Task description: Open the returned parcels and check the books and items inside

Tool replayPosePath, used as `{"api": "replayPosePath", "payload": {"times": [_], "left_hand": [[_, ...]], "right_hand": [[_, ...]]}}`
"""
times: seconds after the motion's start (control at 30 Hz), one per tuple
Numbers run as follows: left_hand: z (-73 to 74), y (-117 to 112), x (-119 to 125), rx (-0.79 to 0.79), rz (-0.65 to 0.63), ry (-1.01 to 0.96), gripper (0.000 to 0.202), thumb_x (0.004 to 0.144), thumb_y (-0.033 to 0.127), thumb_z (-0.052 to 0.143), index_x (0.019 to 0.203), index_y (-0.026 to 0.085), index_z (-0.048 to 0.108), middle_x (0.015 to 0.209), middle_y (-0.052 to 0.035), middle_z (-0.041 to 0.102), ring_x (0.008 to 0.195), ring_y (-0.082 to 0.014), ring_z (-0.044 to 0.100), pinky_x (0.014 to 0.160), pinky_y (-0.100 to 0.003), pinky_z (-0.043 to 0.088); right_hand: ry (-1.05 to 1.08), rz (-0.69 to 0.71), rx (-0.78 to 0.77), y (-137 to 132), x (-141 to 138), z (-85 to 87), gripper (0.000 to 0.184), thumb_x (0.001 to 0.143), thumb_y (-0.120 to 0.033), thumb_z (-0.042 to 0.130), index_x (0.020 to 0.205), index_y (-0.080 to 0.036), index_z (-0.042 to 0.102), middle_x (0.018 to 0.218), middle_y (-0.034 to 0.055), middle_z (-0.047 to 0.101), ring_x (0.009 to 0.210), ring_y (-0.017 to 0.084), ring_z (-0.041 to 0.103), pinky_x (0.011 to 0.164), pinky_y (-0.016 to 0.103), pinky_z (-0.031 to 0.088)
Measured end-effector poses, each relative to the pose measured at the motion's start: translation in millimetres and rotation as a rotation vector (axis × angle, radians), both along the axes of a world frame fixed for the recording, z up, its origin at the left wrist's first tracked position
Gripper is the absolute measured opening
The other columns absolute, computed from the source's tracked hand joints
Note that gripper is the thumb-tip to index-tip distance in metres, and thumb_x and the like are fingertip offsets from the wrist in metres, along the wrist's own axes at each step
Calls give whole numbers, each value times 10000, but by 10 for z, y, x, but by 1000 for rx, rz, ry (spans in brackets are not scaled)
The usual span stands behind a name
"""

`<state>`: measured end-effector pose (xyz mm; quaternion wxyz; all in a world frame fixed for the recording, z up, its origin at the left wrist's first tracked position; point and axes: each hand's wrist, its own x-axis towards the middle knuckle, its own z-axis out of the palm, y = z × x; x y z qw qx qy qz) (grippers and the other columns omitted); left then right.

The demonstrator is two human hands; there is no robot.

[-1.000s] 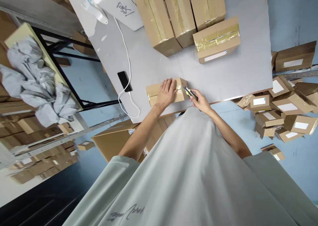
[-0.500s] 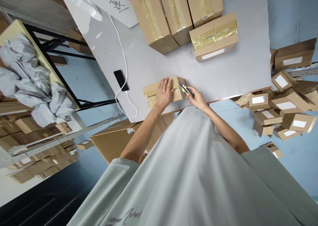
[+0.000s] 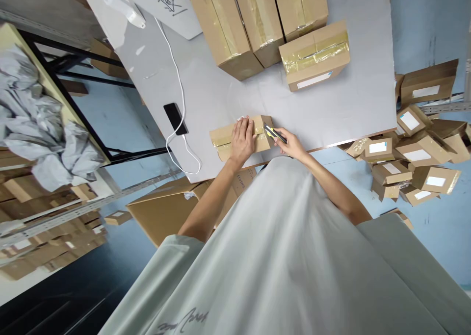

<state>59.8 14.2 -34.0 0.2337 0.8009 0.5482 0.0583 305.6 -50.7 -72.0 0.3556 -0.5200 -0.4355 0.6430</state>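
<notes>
A small taped cardboard box lies near the front edge of the grey table. My left hand rests flat on its top, fingers stretched out over the tape. In my right hand is a black and yellow utility knife, held at the box's right end. The knife's tip is at the tape there; whether the blade touches it I cannot tell. The box's underside is hidden.
Larger taped boxes and one lying box stand at the table's back. A phone with a white cable lies to the left. Opened boxes are heaped on the floor at right; a big open carton stands below the table.
The view has shifted slightly. The knife's tip sits a little farther left on the box's right end. My left hand stays on the box.
</notes>
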Motion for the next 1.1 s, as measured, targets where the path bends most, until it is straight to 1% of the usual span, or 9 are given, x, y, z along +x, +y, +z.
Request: {"api": "replayPosePath", "payload": {"times": [0.13, 0.27, 0.47, 0.57, 0.67, 0.77, 0.83, 1.0, 1.1], "left_hand": [[-31, -37, 8, 29, 17, 18, 792, 1171, 676, 264, 1680, 154, 574, 1764, -269, 552, 1749, -381, 413, 1459, -670, 251], [-8, 13, 4, 41, 0, 19, 741, 1177, 617, 255, 1666, 170, 586, 1739, -241, 593, 1720, -357, 469, 1462, -635, 273], [274, 205, -7, 38, -94, 35, 539, 1156, 432, 400, 1593, 205, 619, 1644, -189, 683, 1622, -346, 583, 1421, -621, 370], [397, 260, -9, 97, -56, 68, 423, 1150, 305, 402, 1452, 250, 694, 1554, -165, 724, 1538, -348, 630, 1347, -628, 444], [425, 225, -27, 109, 18, 117, 380, 1141, 246, 410, 1271, 269, 766, 1390, -170, 753, 1338, -365, 697, 1173, -605, 545], [395, 112, -40, 96, 76, 131, 357, 1133, 250, 467, 1327, 280, 766, 1347, -156, 724, 1262, -351, 687, 1065, -542, 579], [377, 10, -24, 91, 69, 110, 377, 1138, 282, 499, 1442, 287, 723, 1379, -153, 705, 1310, -347, 664, 1099, -528, 570], [373, -219, 81, -2, -175, 68, 554, 1100, 488, 639, 1592, 232, 646, 1553, -223, 667, 1504, -419, 601, 1330, -635, 419], [372, -243, 107, -67, -208, 111, 763, 994, 554, 808, 1628, 174, 617, 1594, -264, 642, 1521, -480, 599, 1332, -666, 417]], "right_hand": [[0, 86, 4, -44, 117, 62, 446, 1083, -513, 672, 1440, -246, 687, 933, 6, 776, 574, 114, 641, 528, 214, 559], [-13, 86, 4, -121, 160, 120, 429, 1076, -483, 680, 1432, -245, 696, 966, 18, 794, 655, 134, 692, 550, 212, 577], [-67, 54, -25, -291, 232, 48, 490, 1082, -521, 669, 1494, -255, 668, 1016, 21, 836, 548, 112, 656, 574, 251, 598], [-68, 27, -53, -381, 250, -31, 530, 1075, -546, 656, 1513, -247, 645, 987, 7, 829, 533, 112, 662, 564, 249, 599], [-63, 16, -77, -435, 252, -57, 555, 1064, -560, 658, 1515, -237, 641, 996, 12, 826, 537, 112, 663, 546, 244, 596], [-58, 4, -75, -453, 248, -21, 575, 1060, -581, 668, 1527, -247, 638, 1023, 19, 828, 551, 114, 665, 551, 250, 608], [-48, -8, -62, -457, 243, 12, 588, 1060, -597, 669, 1534, -251, 635, 1052, 29, 829, 561, 114, 669, 560, 255, 613], [-42, -27, -54, -454, 220, 52, 621, 1051, -648, 667, 1533, -258, 634, 1065, 34, 833, 553, 111, 660, 553, 250, 601], [-73, -16, -48, -439, 197, 64, 614, 1055, -624, 662, 1545, -254, 634, 1066, 35, 837, 549, 114, 665, 579, 263, 608]]}}
